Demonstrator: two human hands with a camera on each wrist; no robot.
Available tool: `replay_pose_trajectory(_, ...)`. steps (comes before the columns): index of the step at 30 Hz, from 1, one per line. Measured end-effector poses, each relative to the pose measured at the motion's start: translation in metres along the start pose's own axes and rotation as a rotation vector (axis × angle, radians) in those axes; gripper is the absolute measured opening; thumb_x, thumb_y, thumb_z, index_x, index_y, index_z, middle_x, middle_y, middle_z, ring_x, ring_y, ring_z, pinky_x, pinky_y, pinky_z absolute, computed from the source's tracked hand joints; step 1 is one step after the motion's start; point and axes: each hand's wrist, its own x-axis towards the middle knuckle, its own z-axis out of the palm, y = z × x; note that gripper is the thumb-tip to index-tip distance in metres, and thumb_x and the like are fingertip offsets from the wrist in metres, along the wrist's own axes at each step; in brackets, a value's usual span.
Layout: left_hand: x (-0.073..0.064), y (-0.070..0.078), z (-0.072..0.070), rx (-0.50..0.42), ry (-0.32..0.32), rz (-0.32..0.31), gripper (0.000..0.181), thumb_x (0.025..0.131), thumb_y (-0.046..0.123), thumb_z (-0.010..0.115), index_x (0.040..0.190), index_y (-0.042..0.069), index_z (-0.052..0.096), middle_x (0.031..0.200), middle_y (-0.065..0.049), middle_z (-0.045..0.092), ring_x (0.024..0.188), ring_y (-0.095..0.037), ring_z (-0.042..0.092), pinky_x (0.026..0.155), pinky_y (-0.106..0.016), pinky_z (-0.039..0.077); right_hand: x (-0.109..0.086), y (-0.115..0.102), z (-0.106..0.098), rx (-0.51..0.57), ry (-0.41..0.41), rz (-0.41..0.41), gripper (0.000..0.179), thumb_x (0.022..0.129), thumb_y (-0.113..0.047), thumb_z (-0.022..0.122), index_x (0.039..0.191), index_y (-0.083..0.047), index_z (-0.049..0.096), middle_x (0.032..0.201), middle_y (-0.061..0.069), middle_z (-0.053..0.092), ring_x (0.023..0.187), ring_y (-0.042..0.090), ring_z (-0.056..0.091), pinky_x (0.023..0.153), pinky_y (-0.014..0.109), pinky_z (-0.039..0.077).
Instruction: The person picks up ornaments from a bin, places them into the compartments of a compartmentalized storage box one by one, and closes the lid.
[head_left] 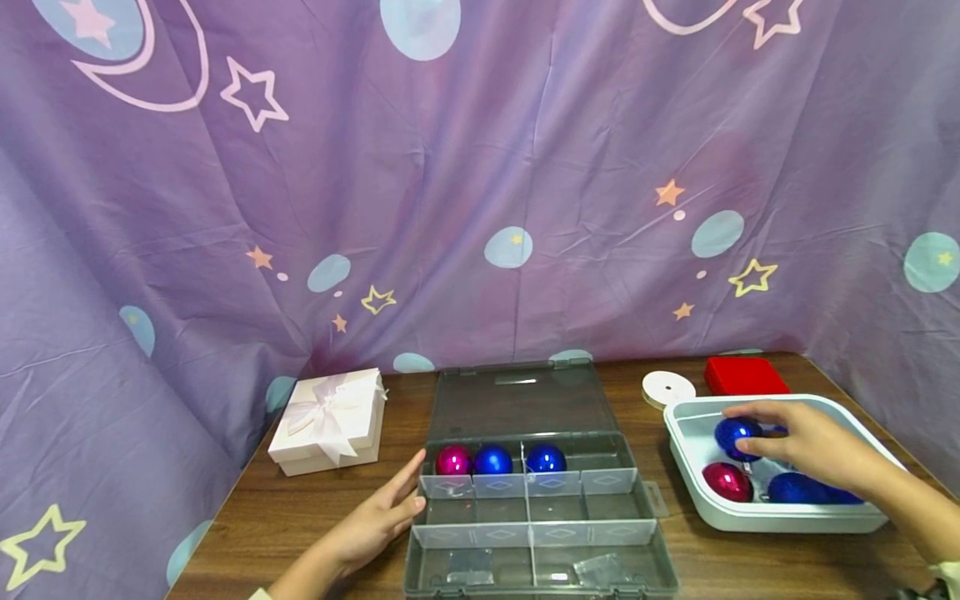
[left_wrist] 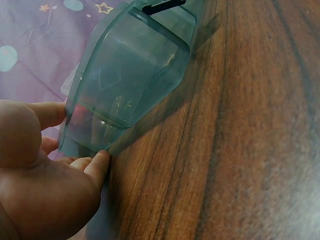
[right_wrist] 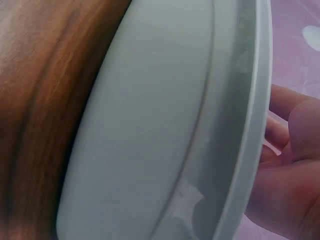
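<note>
My right hand (head_left: 813, 442) reaches into the light tub (head_left: 776, 521) and holds a shiny blue Christmas ball (head_left: 737, 438) between thumb and fingers. Below it in the tub lie a pink-red ball (head_left: 727, 482) and more blue ornaments (head_left: 797, 488), partly hidden by the hand. In the right wrist view the tub's wall hides the held ball. My left hand (head_left: 375, 521) touches the left side of a clear grey compartment box (left_wrist: 135, 65) with extended fingers. The box's back row holds a magenta ball (head_left: 454, 460) and a blue ball (head_left: 492, 460) left of a divider, and another blue ball (head_left: 546, 459) right of it.
The box's lid (head_left: 521, 404) lies open toward the curtain. At left stands a white gift box (head_left: 330, 421) with a ribbon bow. Behind the tub are a white ribbon spool (head_left: 667, 388) and a red case (head_left: 746, 376). Small clear packets (head_left: 471, 567) lie in the front compartments.
</note>
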Motion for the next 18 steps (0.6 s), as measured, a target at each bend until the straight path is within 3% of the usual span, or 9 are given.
replay_pose_trajectory(5, 0.0, 0.001, 0.0, 0.002, 0.003, -0.001, 0.079, 0.109, 0.017, 0.047, 0.166, 0.012, -0.008, 0.167, -0.028, -0.016, 0.154, -0.047, -0.009, 0.121, -0.068, 0.005, 0.002, -0.008, -0.002, -0.006, -0.001, -0.009, 0.043, 0.088, -0.028, 0.082, 0.126, -0.008, 0.072, 0.124, 0.024, 0.07, 0.115, 0.052, 0.064, 0.083, 0.031, 0.057)
replay_pose_trajectory(15, 0.0, 0.001, 0.0, 0.003, 0.009, -0.002, 0.079, 0.109, 0.016, 0.048, 0.166, 0.013, -0.007, 0.167, -0.028, -0.016, 0.154, -0.047, -0.009, 0.121, -0.067, 0.006, 0.004, -0.023, -0.006, 0.008, 0.004, 0.015, 0.046, 0.09, -0.035, 0.08, 0.128, -0.012, 0.071, 0.128, 0.017, 0.07, 0.122, 0.048, 0.062, 0.085, 0.022, 0.054)
replay_pose_trajectory(18, 0.0, 0.0, 0.0, 0.002, 0.006, 0.0, 0.079, 0.109, 0.016, 0.048, 0.166, 0.013, -0.008, 0.167, -0.028, -0.016, 0.154, -0.047, -0.008, 0.121, -0.067, 0.006, 0.004, -0.028, -0.007, 0.022, -0.001, 0.007, 0.046, 0.091, -0.034, 0.08, 0.13, -0.012, 0.07, 0.129, 0.016, 0.07, 0.122, 0.049, 0.061, 0.088, 0.031, 0.056)
